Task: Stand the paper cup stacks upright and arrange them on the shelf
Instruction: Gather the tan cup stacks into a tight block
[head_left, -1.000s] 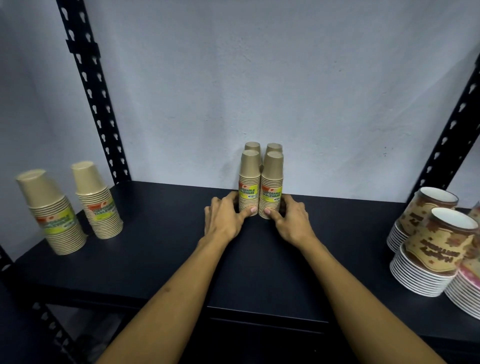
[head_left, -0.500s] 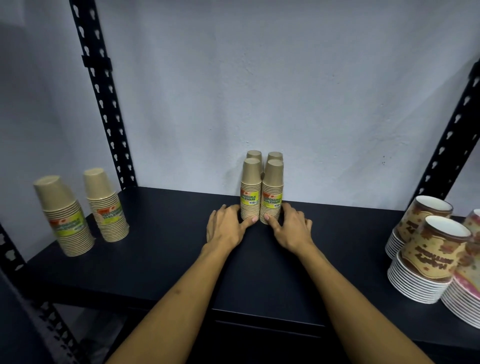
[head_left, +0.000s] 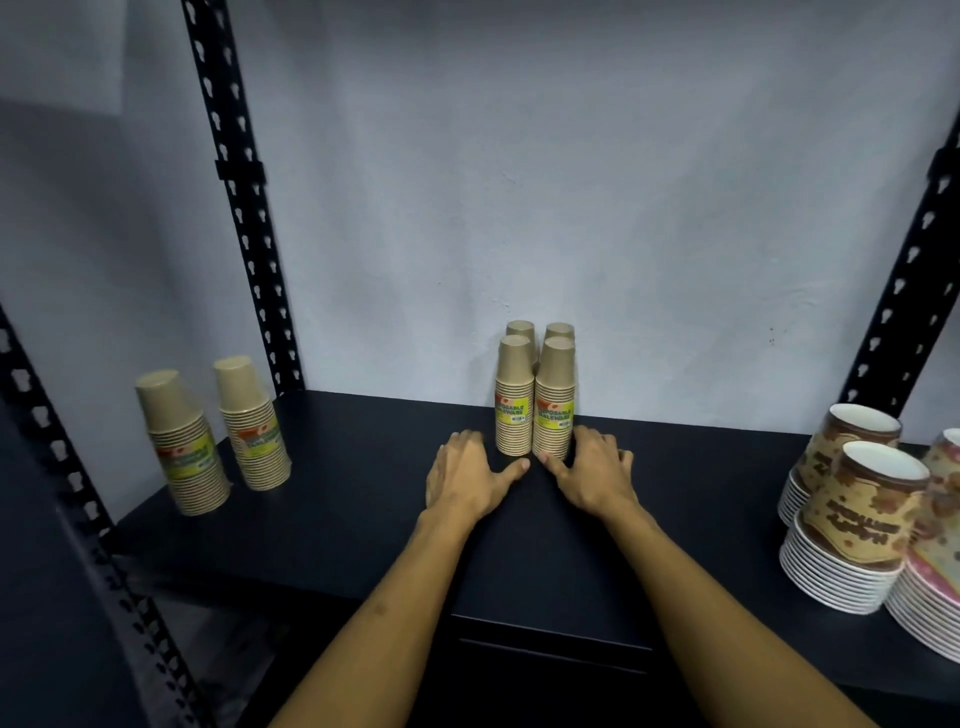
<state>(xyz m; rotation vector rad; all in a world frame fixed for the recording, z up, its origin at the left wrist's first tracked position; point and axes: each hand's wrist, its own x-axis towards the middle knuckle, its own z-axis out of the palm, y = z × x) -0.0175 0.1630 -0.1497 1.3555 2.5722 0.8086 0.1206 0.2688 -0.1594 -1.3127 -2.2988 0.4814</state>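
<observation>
While four upright paper cup stacks cluster mid-shelf against the wall, left hand and right hand lie flat just before them, fingers relaxed, gripping nothing, two more stacks well left of the cluster.

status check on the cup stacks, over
Left hand and right hand open, flat on shelf beside centre cup stacks. Four upright at wall. Two left stacks upright, apart. Nothing blocking.
</observation>
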